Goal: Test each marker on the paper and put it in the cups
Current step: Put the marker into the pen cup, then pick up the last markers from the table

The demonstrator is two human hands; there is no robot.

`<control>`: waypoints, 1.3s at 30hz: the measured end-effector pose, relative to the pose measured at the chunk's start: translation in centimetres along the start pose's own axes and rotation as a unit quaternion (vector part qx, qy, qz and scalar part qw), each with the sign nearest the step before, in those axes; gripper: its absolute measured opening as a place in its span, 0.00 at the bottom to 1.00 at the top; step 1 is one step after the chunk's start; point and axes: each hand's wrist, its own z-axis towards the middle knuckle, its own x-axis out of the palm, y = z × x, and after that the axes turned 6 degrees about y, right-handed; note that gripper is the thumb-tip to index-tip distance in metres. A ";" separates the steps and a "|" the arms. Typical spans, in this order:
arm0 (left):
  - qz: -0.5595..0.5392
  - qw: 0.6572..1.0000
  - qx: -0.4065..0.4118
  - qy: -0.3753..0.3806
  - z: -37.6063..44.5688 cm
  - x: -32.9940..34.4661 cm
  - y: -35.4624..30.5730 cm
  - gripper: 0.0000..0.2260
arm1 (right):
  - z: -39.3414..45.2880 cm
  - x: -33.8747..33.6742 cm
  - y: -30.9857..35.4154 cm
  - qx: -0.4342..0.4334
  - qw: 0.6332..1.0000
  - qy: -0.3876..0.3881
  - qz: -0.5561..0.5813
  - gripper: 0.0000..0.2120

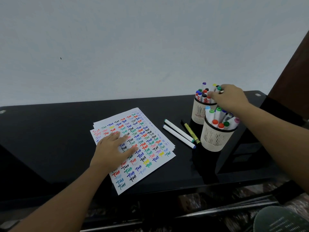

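Under flat left hand (111,148), paper (150,158) — right hand (229,96) pinching green-capped marker (218,89) over far cup (199,111).

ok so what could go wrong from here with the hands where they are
The right hand reaches over the near cup into the packed far cup, fingers at a green-capped marker; the forearm might knock the near cup or its markers.
Pulling or pushing one marker in that crowded cup could tip it.
Three loose markers lie beside the cups and might roll.
The left hand rests flat on the paper and could smear fresh ink.
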 end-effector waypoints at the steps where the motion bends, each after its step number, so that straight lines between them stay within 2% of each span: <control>1: -0.001 1.000 0.000 -0.001 0.0 0.0 0.0 0.40 | -0.2 -0.1 0.2 -0.007 1.000 -0.016 0.000 0.21; 4: -0.005 1.000 0.001 -0.007 0.0 0.0 0.0 0.41 | -0.7 -0.3 1.2 -0.046 0.996 -0.072 -0.019 0.25; 7: -0.008 1.000 -0.001 -0.004 0.0 -0.1 -0.1 0.41 | -1.6 -0.7 3.4 -0.113 0.982 -0.138 -0.069 0.23; 10: -0.012 1.000 -0.002 -0.001 -0.2 -0.3 -0.3 0.41 | -2.9 -0.7 6.4 -0.178 0.972 -0.140 -0.063 0.20; 14: -0.033 0.999 -0.002 -0.004 -0.3 -0.4 -0.3 0.40 | -5.3 1.9 10.2 -0.241 0.967 -0.077 -0.011 0.15; 17: -0.080 0.996 0.002 -0.037 -0.5 -0.5 -0.3 0.38 | -7.1 5.9 11.9 -0.251 0.968 0.031 -0.001 0.13; 21: -0.191 0.971 0.005 -0.143 -1.0 -1.0 -0.4 0.31 | -8.5 12.1 11.5 -0.211 0.958 0.195 -0.005 0.16; 23: -0.213 0.959 -0.009 -0.189 -1.5 -1.5 0.1 0.29 | -9.1 14.2 10.8 -0.169 0.955 0.244 0.001 0.21; 26: -0.154 0.964 -0.063 -0.205 -2.6 -2.1 1.4 0.27 | -9.3 16.0 9.6 -0.141 0.957 0.253 -0.013 0.26; 31: -0.076 0.973 -0.177 -0.128 -5.5 -1.7 3.4 0.34 | -9.2 16.8 9.2 -0.128 0.958 0.255 -0.039 0.34; 36: -0.105 0.977 -0.136 -0.127 -6.5 -1.3 3.4 0.34 | -9.2 17.3 9.0 -0.116 0.959 0.254 -0.040 0.39; 39: -0.098 0.981 -0.130 -0.106 -6.4 -1.1 3.3 0.39 | -9.2 17.5 8.9 -0.107 0.959 0.262 0.005 0.42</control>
